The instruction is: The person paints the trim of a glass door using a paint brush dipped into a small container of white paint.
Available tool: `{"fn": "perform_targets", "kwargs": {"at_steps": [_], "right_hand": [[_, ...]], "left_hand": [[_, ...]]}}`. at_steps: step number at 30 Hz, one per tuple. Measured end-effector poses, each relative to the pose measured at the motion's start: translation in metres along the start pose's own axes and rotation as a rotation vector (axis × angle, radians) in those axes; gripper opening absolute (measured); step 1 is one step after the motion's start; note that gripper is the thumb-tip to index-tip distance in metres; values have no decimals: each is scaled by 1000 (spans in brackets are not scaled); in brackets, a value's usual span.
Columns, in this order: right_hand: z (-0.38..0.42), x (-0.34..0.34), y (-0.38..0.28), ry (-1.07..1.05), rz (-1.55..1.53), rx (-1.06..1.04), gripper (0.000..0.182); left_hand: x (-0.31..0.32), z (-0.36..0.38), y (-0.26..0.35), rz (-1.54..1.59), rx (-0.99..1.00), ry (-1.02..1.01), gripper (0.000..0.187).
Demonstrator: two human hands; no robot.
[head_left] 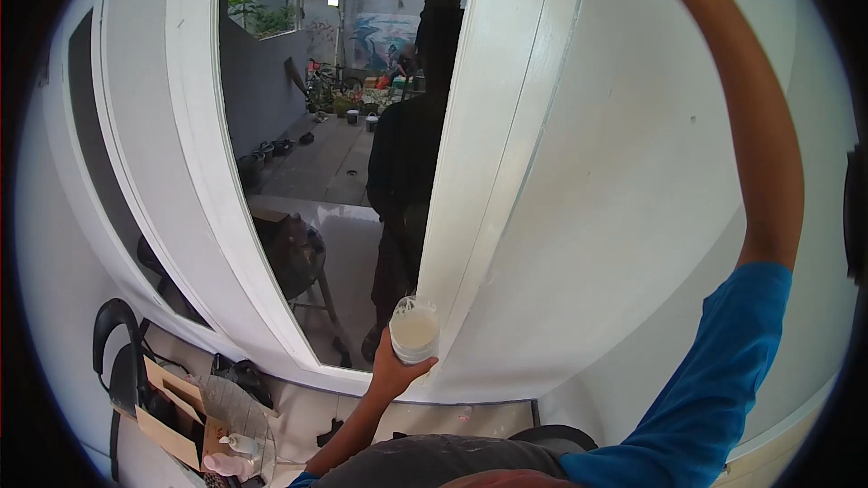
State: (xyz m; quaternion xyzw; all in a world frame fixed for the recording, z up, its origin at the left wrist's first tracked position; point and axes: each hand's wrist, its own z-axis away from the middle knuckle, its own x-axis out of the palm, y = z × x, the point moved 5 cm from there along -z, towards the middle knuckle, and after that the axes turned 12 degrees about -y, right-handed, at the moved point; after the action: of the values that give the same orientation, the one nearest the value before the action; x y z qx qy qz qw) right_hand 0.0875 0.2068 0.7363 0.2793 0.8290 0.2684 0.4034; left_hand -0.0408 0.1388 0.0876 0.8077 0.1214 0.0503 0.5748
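Observation:
My left hand (396, 374) is wrapped round a clear plastic cup (417, 333) of cream-coloured liquid that looks like paint. White smears mark the inside of the cup near its rim. The cup is upright, in front of the lower part of a white door frame (479, 140). My right arm (758, 126), in a blue sleeve, reaches up along the white wall (615, 181). Beyond the wrist it leaves the top edge of the view, so my right hand and anything in it are hidden.
Dark glass (316, 163) beside the frame reflects a yard and a standing person. At lower left are a black chair (116, 352), an open cardboard box (167, 434) and a round table (237, 402) with a white bottle (239, 444) on it.

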Motion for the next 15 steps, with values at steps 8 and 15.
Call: {"fn": "perform_targets", "kwargs": {"at_steps": [8,15], "right_hand": [[113,79,-139,-361,-501,-37,28],[224,128,-176,-276,-1245,350,14]], "left_hand": [[-3,3,13,-62,-30,-35,89],[8,15,27,-212,17,-62,95]]}}
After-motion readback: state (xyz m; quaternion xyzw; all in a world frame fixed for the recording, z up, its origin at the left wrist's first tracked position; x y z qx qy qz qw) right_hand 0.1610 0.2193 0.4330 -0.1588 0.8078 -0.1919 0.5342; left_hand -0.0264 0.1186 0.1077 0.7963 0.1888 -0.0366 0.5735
